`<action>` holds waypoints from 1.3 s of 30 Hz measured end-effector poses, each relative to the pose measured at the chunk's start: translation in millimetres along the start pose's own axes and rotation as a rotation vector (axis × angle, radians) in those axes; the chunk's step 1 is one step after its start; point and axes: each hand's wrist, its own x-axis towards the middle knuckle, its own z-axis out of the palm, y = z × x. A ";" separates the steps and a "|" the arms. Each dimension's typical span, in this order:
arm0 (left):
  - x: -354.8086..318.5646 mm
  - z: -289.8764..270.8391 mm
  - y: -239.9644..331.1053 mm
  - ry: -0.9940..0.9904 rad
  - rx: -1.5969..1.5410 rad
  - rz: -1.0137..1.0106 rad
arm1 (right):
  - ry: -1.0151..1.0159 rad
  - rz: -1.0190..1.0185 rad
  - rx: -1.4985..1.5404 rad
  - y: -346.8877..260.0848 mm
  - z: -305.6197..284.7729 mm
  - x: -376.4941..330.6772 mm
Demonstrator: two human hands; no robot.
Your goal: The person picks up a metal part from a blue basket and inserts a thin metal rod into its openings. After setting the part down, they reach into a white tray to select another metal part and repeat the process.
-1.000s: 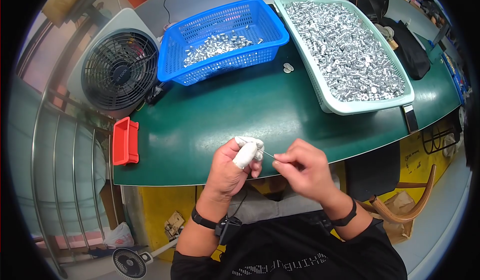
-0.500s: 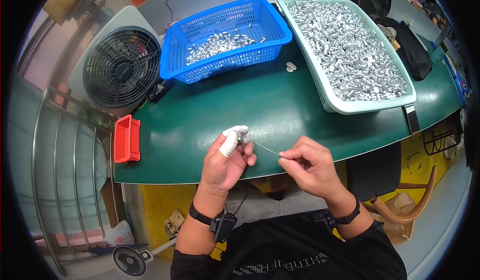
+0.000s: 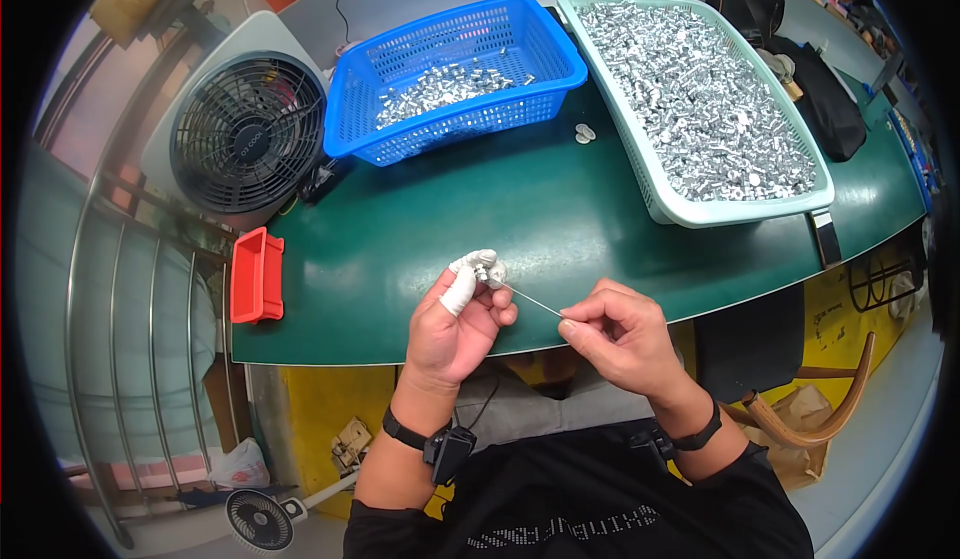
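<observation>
My left hand (image 3: 462, 309), with white covers on its thumb and some fingers, is closed on a small silvery metal part (image 3: 484, 274). Its exact kind is too small to make out. In a pinch between thumb and forefinger, my right hand (image 3: 618, 334) holds a thin metal rod (image 3: 535, 302). The rod's far end reaches the metal part at my left fingertips. Both hands are above the near edge of the green table (image 3: 400, 249).
A blue basket (image 3: 455, 124) with some small metal parts stands at the back. Right of it, a pale green basket (image 3: 740, 214) is heaped with them. Beside that basket lie several flat pale pieces (image 3: 584, 134). A red bin (image 3: 257, 274) and a fan (image 3: 248, 139) stand on the left.
My hands keep nearly the same pose. The metal part shows a little more between my left fingers, and the rod still touches it. The whole view has shifted slightly.
</observation>
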 end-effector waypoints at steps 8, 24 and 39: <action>-0.1 0.1 -3.3 -0.024 -0.004 0.018 | -0.003 0.078 0.105 2.2 -0.1 -3.1; -4.0 1.0 -6.3 0.089 0.311 0.136 | 0.019 0.136 0.127 9.0 11.2 -8.4; -5.0 1.1 -6.2 0.105 0.326 0.136 | 0.036 0.134 0.169 8.2 8.3 -11.3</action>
